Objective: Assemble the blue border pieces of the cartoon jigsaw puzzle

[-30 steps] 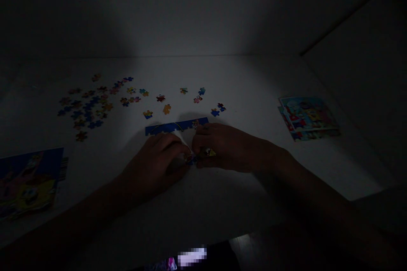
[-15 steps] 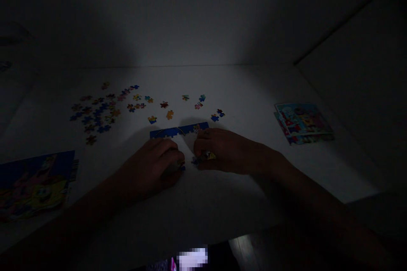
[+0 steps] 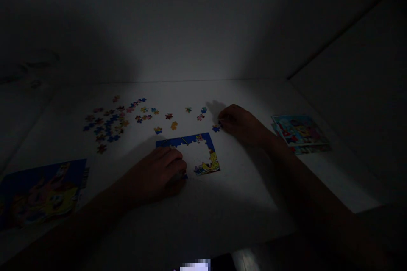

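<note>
A partly joined jigsaw puzzle [image 3: 214, 155] lies on the white table, with a blue top strip, a yellow right side and a gap in the middle. My left hand [image 3: 162, 169] is curled over its left side and hides that part; a bit of blue puzzle shows by the fingertips. Up and to the right of the puzzle, my right hand [image 3: 238, 123] pinches a small dark puzzle piece [image 3: 220, 122], mostly covered by the fingers. Beside those fingertips lies a loose blue piece [image 3: 216, 128].
Several loose pieces [image 3: 111, 125] are heaped at the left, and others, like an orange piece [image 3: 174, 125], lie above the puzzle. A cartoon picture sheet [image 3: 47, 190] is at the lower left. Picture cards [image 3: 300, 131] are stacked at the right. The light is dim.
My right hand has left the puzzle's right side and moved up and right to the loose pieces there, uncovering the right border. My left hand stays at the puzzle's left. The view has shifted slightly.
</note>
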### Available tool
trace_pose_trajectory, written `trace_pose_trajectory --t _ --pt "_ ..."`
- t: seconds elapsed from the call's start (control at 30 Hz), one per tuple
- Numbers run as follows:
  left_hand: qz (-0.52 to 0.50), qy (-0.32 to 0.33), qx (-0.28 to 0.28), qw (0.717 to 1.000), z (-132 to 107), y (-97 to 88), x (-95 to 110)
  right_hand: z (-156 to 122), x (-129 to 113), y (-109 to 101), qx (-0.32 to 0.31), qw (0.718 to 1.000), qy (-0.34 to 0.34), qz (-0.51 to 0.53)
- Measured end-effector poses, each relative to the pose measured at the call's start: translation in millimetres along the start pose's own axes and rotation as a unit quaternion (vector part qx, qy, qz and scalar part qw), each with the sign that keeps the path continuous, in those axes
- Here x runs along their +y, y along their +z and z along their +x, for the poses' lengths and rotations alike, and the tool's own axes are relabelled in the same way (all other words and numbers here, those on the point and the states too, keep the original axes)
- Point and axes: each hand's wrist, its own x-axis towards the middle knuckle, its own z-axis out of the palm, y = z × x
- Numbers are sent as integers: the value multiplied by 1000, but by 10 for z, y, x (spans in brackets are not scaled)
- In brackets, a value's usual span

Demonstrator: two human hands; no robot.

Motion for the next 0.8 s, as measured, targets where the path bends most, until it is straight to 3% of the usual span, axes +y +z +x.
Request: trace_pose_trajectory --t 0.43,0.8 --pt "69 -46 -68 994 -28 -182 -20 -19 141 -72 -91 994 -30 60" --pt "-9 -96 -104 990 -21 -187 -34 7 181 -10 -67 995 -30 72"
